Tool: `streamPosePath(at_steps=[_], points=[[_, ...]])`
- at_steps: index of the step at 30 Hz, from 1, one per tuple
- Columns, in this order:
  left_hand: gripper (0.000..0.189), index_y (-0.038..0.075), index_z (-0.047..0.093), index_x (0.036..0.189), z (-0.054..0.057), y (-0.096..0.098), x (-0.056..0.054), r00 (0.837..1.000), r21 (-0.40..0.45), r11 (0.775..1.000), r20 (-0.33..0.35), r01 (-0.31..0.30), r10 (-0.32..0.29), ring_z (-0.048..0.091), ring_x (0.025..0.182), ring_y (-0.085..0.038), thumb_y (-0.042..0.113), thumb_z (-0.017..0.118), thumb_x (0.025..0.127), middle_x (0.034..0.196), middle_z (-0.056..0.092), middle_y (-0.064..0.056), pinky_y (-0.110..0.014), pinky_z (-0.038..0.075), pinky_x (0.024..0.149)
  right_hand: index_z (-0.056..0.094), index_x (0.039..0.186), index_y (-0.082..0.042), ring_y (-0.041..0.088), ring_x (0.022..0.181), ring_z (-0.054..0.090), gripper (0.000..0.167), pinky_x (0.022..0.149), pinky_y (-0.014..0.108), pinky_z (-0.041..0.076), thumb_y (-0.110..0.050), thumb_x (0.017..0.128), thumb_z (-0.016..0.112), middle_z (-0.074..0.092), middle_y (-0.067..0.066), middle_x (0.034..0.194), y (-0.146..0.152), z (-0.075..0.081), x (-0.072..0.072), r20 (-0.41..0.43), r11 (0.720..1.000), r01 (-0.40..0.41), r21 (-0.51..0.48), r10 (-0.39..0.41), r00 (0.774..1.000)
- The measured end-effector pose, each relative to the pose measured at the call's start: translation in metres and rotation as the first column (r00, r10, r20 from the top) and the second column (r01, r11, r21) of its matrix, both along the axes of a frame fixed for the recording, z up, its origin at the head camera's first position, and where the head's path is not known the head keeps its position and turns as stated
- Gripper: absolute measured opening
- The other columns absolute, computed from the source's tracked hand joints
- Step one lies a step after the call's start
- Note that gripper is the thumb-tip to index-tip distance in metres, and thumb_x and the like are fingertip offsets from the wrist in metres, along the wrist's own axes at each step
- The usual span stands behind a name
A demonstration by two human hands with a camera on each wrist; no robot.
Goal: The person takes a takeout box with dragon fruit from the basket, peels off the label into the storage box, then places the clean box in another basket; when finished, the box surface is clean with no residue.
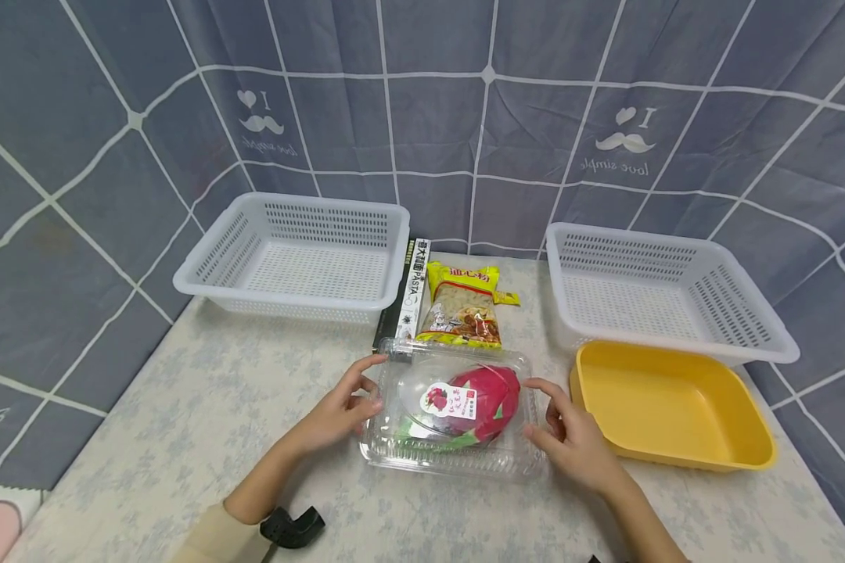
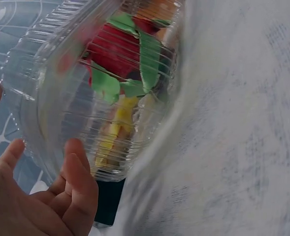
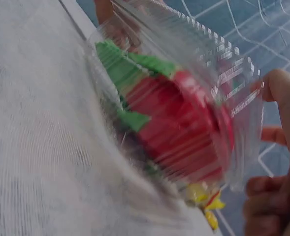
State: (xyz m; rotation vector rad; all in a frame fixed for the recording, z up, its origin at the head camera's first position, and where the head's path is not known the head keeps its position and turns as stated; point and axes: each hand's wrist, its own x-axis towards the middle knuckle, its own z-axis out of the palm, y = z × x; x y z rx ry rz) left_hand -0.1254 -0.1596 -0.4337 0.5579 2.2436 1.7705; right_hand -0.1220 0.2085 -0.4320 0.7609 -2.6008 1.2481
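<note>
A clear plastic clamshell box (image 1: 408, 457) lies in front of me with a red dragon fruit (image 1: 503, 391) inside and a white label (image 1: 461, 402) on top. Green leaf tips on the fruit show through the ribbed wall in both wrist views. At the box's left side, my left hand (image 1: 341, 410) has its index finger by the far corner and its thumb along the side. My right hand (image 1: 573, 438) holds the opposite side, index finger and thumb at the rim. In the right wrist view its other fingers (image 3: 265, 196) curl beside the box.
White perforated baskets stand at back left (image 1: 289, 305) and back right (image 1: 676, 340). A yellow tray (image 1: 655, 407) is right of my right hand. Between the baskets lie a yellow food packet (image 1: 461, 305) and a black-and-white pasta box (image 1: 411, 289). A grid-patterned curtain (image 1: 436, 125) hangs behind.
</note>
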Motion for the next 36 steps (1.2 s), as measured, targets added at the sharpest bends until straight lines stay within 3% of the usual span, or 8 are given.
streamPosePath(at_steps=[5,12,22,27,36], points=[[0.064,0.007,0.027,0.149,-0.003,0.002,-0.002,0.999,0.044,0.998,-0.034,0.044,-0.042,0.046,0.057,-0.006,0.007,0.061,0.095,0.096,0.043,-0.013,-0.025,0.047,0.05,0.059,0.122,-0.014,-0.001,0.053,0.026,0.047,0.047,0.021,0.027,-0.014,0.079,0.078,0.035,-0.004,0.06,-0.006,0.011,0.0,-0.102,0.993,0.102,0.055,-0.096,0.99],[0.064,0.006,0.029,0.147,-0.007,0.0,-0.005,0.997,0.118,0.991,-0.06,0.059,-0.052,0.043,0.053,-0.004,0.005,0.063,0.093,0.085,0.045,-0.008,-0.023,0.043,0.046,0.063,0.113,-0.01,0.002,0.058,0.033,0.039,0.051,0.02,0.03,-0.013,0.078,0.08,0.04,-0.005,0.066,-0.018,0.024,-0.009,-0.168,0.996,0.071,0.045,-0.063,0.984],[0.065,0.004,0.03,0.145,-0.012,0.002,-0.006,0.998,0.2,0.978,-0.046,0.06,-0.052,0.044,0.053,-0.004,0.004,0.066,0.091,0.085,0.045,-0.007,-0.023,0.043,0.046,0.069,0.099,-0.013,0.012,0.075,0.049,0.021,0.063,0.027,0.045,-0.016,0.081,0.079,0.054,-0.009,0.085,-0.043,0.034,-0.017,-0.149,0.997,-0.055,0.052,0.062,0.987],[0.066,0.003,0.031,0.144,-0.015,0.003,-0.006,0.998,0.22,0.974,-0.05,0.051,-0.041,0.044,0.053,-0.003,0.002,0.066,0.089,0.085,0.045,-0.007,-0.021,0.041,0.046,0.069,0.095,-0.011,0.008,0.078,0.048,0.02,0.064,0.026,0.044,-0.015,0.079,0.08,0.055,-0.007,0.086,-0.056,0.038,-0.02,-0.144,0.994,-0.094,0.048,0.1,0.985],[0.068,0.002,0.03,0.143,-0.018,0.003,-0.005,0.998,0.253,0.966,-0.05,0.052,-0.041,0.042,0.056,-0.002,0.002,0.068,0.087,0.087,0.042,-0.007,-0.016,0.038,0.049,0.071,0.094,-0.014,0.009,0.079,0.044,0.018,0.066,0.026,0.041,-0.018,0.079,0.08,0.051,-0.009,0.086,-0.069,0.041,-0.023,-0.085,0.99,-0.091,0.111,0.101,0.991]])
